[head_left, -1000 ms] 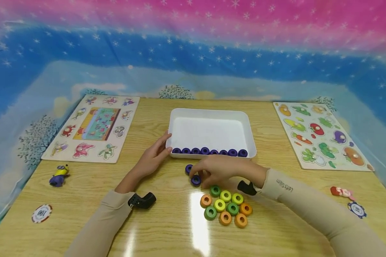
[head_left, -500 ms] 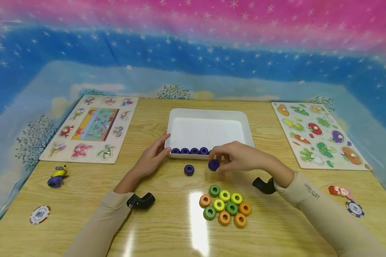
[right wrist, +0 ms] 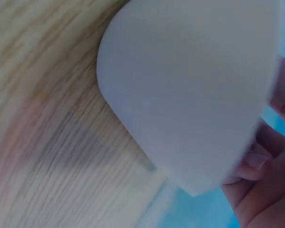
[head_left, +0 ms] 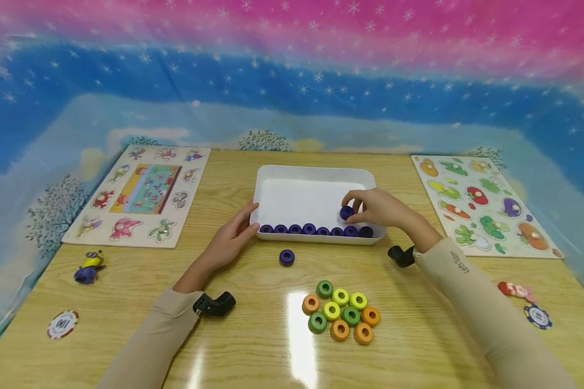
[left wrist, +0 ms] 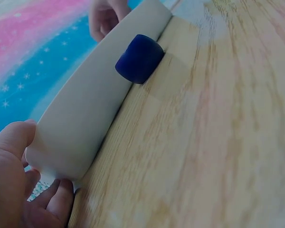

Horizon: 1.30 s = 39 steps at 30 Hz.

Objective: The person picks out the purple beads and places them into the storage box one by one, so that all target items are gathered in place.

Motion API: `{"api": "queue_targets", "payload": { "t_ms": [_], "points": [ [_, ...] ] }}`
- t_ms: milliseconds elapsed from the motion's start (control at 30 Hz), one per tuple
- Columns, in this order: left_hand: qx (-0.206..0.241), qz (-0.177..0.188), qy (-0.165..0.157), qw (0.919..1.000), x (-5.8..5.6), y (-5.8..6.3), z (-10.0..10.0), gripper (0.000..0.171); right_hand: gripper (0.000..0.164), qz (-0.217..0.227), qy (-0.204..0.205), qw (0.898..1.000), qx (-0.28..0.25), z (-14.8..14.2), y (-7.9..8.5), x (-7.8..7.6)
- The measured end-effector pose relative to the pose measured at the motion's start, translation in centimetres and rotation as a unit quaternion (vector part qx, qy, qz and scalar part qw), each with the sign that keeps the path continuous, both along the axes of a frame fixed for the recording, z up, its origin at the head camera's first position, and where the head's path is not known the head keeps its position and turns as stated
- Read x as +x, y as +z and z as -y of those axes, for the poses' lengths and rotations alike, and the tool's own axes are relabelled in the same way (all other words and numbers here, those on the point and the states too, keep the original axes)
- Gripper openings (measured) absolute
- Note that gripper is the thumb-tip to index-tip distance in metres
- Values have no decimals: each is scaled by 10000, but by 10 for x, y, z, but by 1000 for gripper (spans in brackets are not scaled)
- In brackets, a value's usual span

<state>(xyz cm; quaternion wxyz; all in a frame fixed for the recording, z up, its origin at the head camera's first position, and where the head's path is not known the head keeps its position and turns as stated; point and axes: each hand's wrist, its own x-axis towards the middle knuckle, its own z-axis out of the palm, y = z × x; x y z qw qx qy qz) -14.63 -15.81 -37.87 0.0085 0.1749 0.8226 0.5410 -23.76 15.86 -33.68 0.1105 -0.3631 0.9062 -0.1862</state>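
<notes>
My right hand [head_left: 378,208] pinches a purple ring-shaped bead [head_left: 346,213] inside the white tray [head_left: 311,197], near its right end and behind a row of purple beads [head_left: 309,229] along the front wall. In the right wrist view the tray's outer wall [right wrist: 190,85] hides that bead, and only part of the hand shows past the rim. My left hand [head_left: 229,239] grips the tray's front left corner, thumb and fingers around it in the left wrist view. One loose purple bead [head_left: 286,257] rests on the table just in front of the tray.
Green, yellow and orange beads [head_left: 340,312] form a cluster on the table. Picture puzzle boards lie at the left [head_left: 143,189] and right [head_left: 489,208]. A minion figure [head_left: 90,267], a white-and-red chip [head_left: 62,324], a small red-and-pink figure [head_left: 516,290] and a blue chip [head_left: 537,316] lie farther out.
My right hand has picked up a purple bead from the table and carried it right and over the front wall into the tray. The left hand stays at the corner.
</notes>
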Motion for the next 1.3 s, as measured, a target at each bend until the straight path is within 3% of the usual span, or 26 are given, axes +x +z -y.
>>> {"api": "queue_targets", "payload": {
  "t_ms": [333,467,633,800,967,1167,1300],
  "points": [
    [18,-8,45,10000,-1,0,0,45,29,747,425,9961,175,4,-5,-10],
    [-40,-52,87,9999,0,1,1,45,28,874,570,9945,105,4,-2,-11],
    [-47,-34,82,9999,0,0,1,45,29,708,350,9969,47,5,3,-8],
    [-50,-31,53,10000,0,0,0,45,28,335,465,9978,-335,22,13,5],
    [-18,-22,31,10000,1,0,0,45,29,544,1094,9910,-543,50,18,28],
    [-80,-21,66,9999,1,0,-1,45,36,1193,1554,9806,39,79,14,54],
    [-82,7,73,9999,1,0,-1,45,47,1126,1637,9785,549,92,7,62]
  ]
}}
